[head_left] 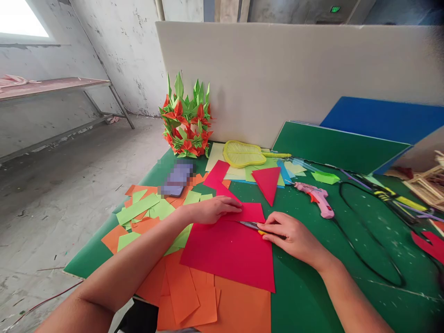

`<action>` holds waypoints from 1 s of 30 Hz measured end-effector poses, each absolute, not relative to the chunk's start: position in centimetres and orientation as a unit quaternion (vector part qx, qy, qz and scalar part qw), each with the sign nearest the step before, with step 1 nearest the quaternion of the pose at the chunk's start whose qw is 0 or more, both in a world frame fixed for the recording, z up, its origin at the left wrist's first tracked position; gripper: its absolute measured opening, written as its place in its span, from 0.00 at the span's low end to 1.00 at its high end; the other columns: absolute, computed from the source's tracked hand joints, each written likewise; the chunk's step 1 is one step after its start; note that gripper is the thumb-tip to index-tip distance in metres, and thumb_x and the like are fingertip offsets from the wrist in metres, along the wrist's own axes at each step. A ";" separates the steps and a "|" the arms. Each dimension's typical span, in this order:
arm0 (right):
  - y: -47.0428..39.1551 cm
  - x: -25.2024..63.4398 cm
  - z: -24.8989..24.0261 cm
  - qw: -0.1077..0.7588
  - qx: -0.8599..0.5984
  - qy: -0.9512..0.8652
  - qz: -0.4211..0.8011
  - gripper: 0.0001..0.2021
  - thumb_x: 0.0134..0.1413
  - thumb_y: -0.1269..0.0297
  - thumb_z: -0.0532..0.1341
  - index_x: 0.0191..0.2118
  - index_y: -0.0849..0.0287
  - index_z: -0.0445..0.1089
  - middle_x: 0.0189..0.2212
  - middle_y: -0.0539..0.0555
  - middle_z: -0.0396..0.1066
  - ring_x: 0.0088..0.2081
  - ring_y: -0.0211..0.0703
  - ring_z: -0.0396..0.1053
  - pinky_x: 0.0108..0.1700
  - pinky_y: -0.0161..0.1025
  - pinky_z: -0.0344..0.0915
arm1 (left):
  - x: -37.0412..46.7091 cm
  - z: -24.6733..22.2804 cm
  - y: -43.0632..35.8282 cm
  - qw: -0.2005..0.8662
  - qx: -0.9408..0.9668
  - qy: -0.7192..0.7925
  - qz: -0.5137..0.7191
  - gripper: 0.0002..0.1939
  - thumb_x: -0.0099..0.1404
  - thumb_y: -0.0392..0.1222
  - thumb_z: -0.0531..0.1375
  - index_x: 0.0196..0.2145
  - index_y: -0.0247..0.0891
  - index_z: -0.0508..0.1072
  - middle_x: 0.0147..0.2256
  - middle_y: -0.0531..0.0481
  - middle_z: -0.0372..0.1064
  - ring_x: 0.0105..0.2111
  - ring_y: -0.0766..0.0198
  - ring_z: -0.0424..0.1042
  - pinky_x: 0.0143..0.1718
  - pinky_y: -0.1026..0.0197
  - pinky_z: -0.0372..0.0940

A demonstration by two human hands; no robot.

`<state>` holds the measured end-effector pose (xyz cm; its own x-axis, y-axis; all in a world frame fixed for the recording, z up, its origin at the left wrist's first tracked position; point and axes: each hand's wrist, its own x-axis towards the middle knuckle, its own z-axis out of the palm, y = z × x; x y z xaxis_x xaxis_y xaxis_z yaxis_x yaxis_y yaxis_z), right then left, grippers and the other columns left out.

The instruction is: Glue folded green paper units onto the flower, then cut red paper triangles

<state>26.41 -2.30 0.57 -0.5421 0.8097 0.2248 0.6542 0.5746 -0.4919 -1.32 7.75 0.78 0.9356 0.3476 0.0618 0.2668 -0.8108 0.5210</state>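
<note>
A large sheet of red paper [229, 252] lies in front of me, with a smaller red piece [250, 212] along its far edge. My left hand [218, 209] rests flat on the red paper, fingers stretched out to the right. In my right hand [289, 233] is a pair of scissors [250, 225], its dark blades pointing left over the red paper near the line between the two pieces. My fingers partly cover the black and yellow handles. Beyond my hands lie a folded red triangle [268, 182] and a red strip [218, 173].
Orange sheets [189, 296] and green scraps [138, 208] lie left and front on the green table [298, 296]. A phone [178, 179], paper-flower basket [187, 122], yellow fan-shaped thing [243, 154] and pink glue gun [317, 198] with black cord [371, 245] stand around. A white board [277, 69] rises behind.
</note>
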 end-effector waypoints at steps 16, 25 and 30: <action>-2.4 25.3 0.4 0.215 -0.404 -0.872 0.175 0.14 0.63 0.63 0.56 0.50 0.51 0.72 0.36 0.56 0.68 0.39 0.46 0.68 0.38 0.42 0.68 | -1.5 1.3 7.7 0.263 0.947 0.168 0.078 0.32 0.63 0.22 0.47 0.59 0.48 0.65 0.60 0.48 0.60 0.59 0.56 0.60 0.59 0.54 0.58; -2.3 24.1 0.5 0.221 -0.394 -0.877 0.165 0.13 0.63 0.62 0.55 0.49 0.52 0.73 0.34 0.56 0.68 0.37 0.46 0.68 0.37 0.42 0.68 | -1.4 1.4 7.8 0.277 0.943 0.159 0.091 0.28 0.66 0.26 0.49 0.58 0.48 0.66 0.59 0.47 0.61 0.58 0.56 0.61 0.58 0.55 0.59; -2.2 23.5 0.5 0.215 -0.392 -0.879 0.164 0.12 0.63 0.64 0.55 0.49 0.53 0.73 0.35 0.56 0.67 0.38 0.46 0.67 0.38 0.42 0.67 | -1.4 1.5 8.0 0.275 0.947 0.148 0.080 0.29 0.64 0.24 0.48 0.58 0.47 0.65 0.60 0.47 0.60 0.59 0.57 0.61 0.58 0.56 0.59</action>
<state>23.48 -2.17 0.52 -0.5995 0.7607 0.2489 0.6192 0.6379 -0.4579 -1.41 7.95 1.45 0.9433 0.3247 0.0689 0.2372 -0.8046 0.5443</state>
